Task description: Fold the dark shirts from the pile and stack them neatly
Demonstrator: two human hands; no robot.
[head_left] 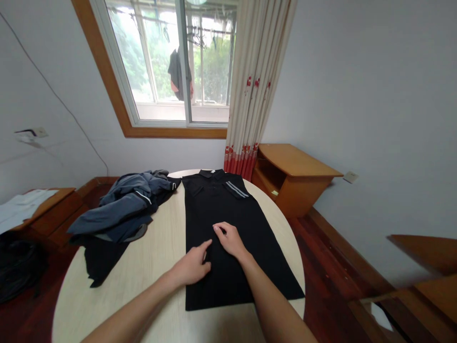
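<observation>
A black polo shirt [228, 209] lies spread on the round pale table [160, 271], its collar toward the window. Its sleeves are folded inward over the front, and the right one shows two grey stripes. My left hand [194, 264] is over the shirt's left edge, index finger stretched out and thumb apart, holding nothing. Just beyond it, over the middle of the shirt, my right hand [228, 238] has loosely bent fingers with a gap at the thumb. Nothing shows in its grasp. Whether either hand presses on the cloth I cannot tell.
A heap of dark blue and black clothes [124, 205] covers the table's far left. Beyond the table stand a wooden cabinet [296, 162] and a long curtain [257, 95] beside the window. A low wooden cabinet [64, 209] with white papers is at the left.
</observation>
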